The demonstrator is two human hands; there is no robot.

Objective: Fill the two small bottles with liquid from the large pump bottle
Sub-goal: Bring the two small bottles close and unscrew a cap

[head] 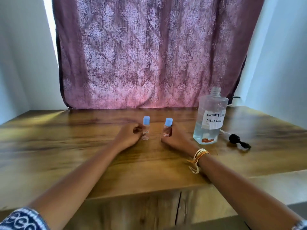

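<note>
Left of the uncapped large bottle (209, 120): two blue-capped small bottles (146, 128) (168, 127), each gripped by left hand (128, 136) and right hand (176, 138); pump (237, 140) lying right.

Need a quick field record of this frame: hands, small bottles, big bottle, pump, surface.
left hand: grips left small bottle, upright, blue cap on
right hand: grips right small bottle, upright, blue cap on
large bottle: upright, neck open, partly filled with clear liquid, handwritten label
pump head: off, lying on table right of large bottle
table: wood
</note>
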